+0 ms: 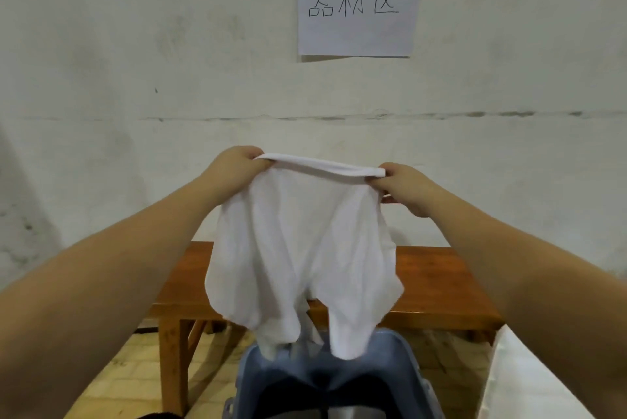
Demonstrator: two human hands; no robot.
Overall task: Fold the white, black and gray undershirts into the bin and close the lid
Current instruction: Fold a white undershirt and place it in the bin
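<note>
Left hand (237, 164) and right hand (403, 186) pinch the white undershirt's (298, 249) top edge in their fingers, stretching it flat above the blue bin (400, 367), probably for folding.

We see dim, flat indoor light, greenish cast over wall (135, 62). No hard shadows; faint soft one under paper sign (356, 4). White undershirt (298, 249) brightest area, folds washed out. Strong wide-angle bend at edges, forearms stretched. Overall softness, compression smear; bin (390, 361) interior dark, detail lost.
</note>
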